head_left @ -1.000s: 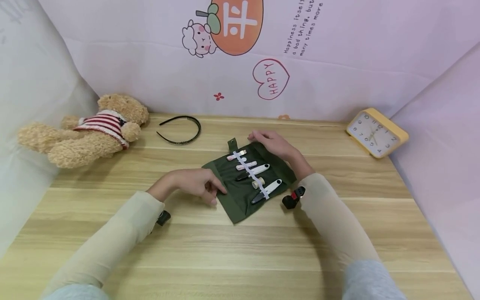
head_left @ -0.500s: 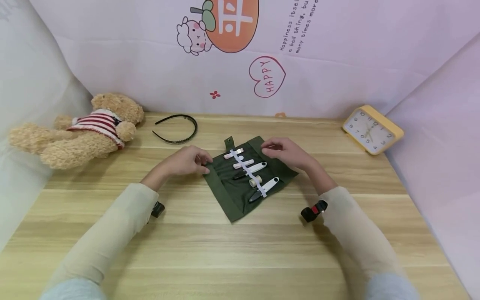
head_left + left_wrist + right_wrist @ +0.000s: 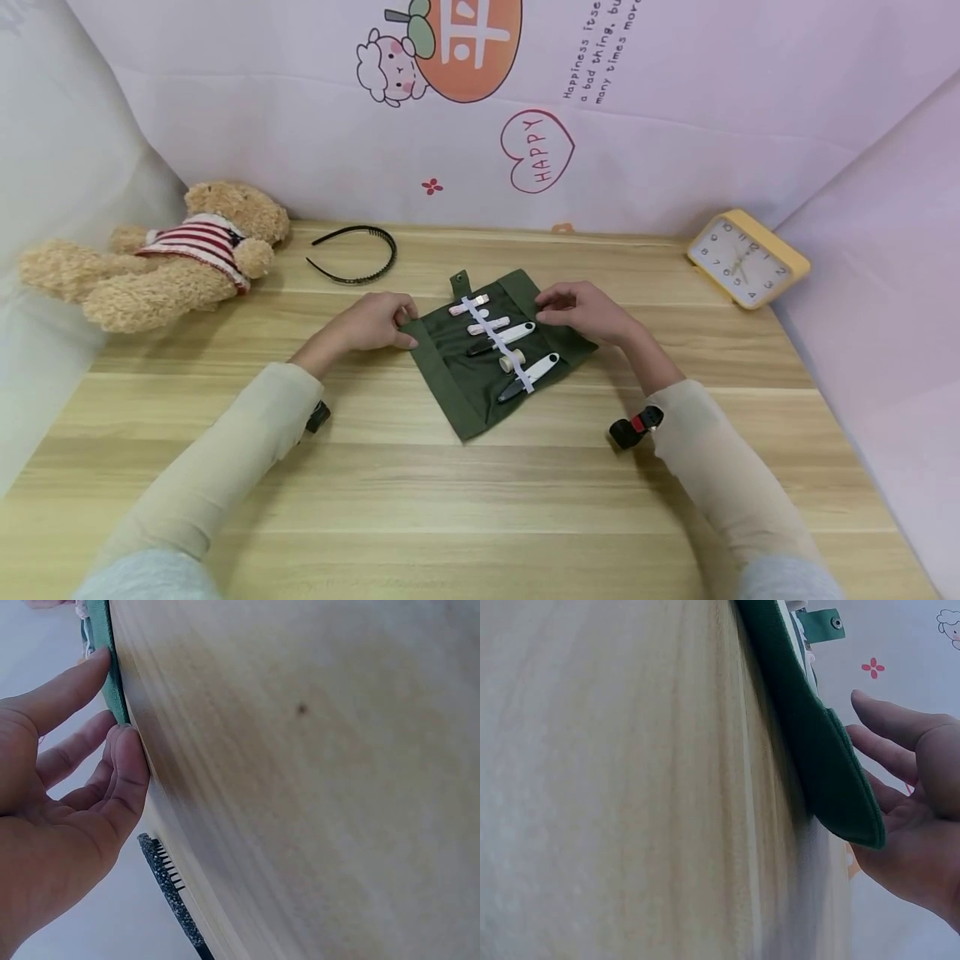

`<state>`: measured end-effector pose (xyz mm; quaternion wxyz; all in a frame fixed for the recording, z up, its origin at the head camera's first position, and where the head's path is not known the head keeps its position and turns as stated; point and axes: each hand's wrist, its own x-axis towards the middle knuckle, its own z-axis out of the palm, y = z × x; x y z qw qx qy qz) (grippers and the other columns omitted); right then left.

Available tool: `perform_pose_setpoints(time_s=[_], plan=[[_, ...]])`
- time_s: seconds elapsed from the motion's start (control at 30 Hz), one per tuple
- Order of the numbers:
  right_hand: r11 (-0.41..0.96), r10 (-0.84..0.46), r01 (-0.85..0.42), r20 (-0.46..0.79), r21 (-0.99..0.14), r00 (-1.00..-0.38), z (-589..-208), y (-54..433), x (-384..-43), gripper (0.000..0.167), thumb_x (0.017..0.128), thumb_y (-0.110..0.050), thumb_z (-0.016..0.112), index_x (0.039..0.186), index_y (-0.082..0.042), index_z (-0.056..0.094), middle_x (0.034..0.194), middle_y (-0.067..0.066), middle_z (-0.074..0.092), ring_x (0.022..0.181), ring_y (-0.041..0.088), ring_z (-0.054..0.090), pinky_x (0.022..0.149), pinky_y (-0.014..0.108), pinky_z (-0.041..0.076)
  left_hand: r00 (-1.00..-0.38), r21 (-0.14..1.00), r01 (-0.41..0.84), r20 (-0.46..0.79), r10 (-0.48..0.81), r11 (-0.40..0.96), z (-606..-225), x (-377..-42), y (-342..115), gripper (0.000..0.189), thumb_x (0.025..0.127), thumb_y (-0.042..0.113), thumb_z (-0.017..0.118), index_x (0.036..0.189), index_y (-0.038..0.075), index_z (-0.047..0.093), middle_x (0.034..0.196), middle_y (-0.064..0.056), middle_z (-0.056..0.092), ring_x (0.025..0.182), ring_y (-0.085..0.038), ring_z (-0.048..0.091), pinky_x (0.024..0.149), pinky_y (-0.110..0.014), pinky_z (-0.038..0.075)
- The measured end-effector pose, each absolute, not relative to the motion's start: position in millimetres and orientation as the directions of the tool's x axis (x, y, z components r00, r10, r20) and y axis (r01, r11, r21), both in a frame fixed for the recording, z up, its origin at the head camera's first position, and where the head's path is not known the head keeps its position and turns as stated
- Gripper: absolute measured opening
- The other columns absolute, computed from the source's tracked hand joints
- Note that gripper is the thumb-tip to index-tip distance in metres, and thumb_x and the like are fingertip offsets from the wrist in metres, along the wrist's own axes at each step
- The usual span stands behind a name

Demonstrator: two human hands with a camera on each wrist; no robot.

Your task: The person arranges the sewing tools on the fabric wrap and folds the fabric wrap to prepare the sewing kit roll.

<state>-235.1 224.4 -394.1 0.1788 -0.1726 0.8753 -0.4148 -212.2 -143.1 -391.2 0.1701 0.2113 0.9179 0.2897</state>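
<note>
An unrolled dark green fabric roll pouch [image 3: 459,385] lies flat at the middle of the table. A white elastic band [image 3: 491,333] across it holds small items: two white-and-black tools [image 3: 542,367], a pale spool [image 3: 512,360] and pinkish-white pieces [image 3: 489,326]. My left hand [image 3: 372,323] is at the pouch's left edge, thumb and fingers apart; in the left wrist view the thumb [image 3: 79,686] touches the green edge and the fingertips are down by the table. My right hand [image 3: 588,312], fingers loosely bent, is over the right flap [image 3: 810,735], apparently holding nothing.
A black toothed headband [image 3: 356,254] lies behind the pouch to the left. The teddy bear [image 3: 161,271] in a striped shirt lies at the far left, and a yellow clock [image 3: 748,258] stands at the back right. A snap tab [image 3: 460,284] sticks out from the pouch's back edge.
My left hand has moved back from the pouch's lower left edge to its upper left corner. The right hand has left the far right edge, whose flap now lies flatter, and come nearer.
</note>
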Motion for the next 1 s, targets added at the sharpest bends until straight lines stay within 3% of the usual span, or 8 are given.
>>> perform_pose_setpoints(time_s=[0.33, 0.67, 1.0], plan=[[0.595, -0.457, -0.161, -0.167, -0.787, -0.874, -396, 226, -235, 0.035, 0.098, -0.017, 0.07, 0.127, 0.002, 0.065, 0.12, 0.018, 0.065, 0.11, 0.03, 0.059, 0.095, 0.042, 0.046, -0.856, 0.609, 0.271, -0.201, 0.475, 0.745, -391, -213, -143, 0.04, 0.087, 0.014, 0.083, 0.12, 0.0, 0.066, 0.109, -0.014, 0.064, 0.102, -0.03, 0.058, 0.094, -0.046, 0.047], [0.582, -0.472, -0.155, -0.176, -0.798, -0.864, -394, 228, -231, 0.037, 0.098, -0.018, 0.07, 0.128, 0.002, 0.065, 0.123, 0.019, 0.065, 0.113, 0.031, 0.059, 0.1, 0.045, 0.045, -0.853, 0.599, 0.297, -0.183, 0.488, 0.744, -394, -221, -143, 0.042, 0.092, 0.01, 0.076, 0.128, -0.004, 0.062, 0.123, -0.025, 0.064, 0.116, -0.038, 0.059, 0.101, -0.051, 0.046], [0.562, -0.513, -0.175, -0.176, -0.808, -0.84, -396, 229, -229, 0.036, 0.097, -0.017, 0.072, 0.127, 0.002, 0.065, 0.118, 0.016, 0.067, 0.107, 0.027, 0.059, 0.091, 0.034, 0.047, -0.889, 0.608, 0.23, -0.186, 0.418, 0.76, -394, -229, -148, 0.039, 0.095, 0.009, 0.073, 0.13, -0.002, 0.061, 0.128, -0.026, 0.059, 0.117, -0.039, 0.057, 0.102, -0.052, 0.044]])
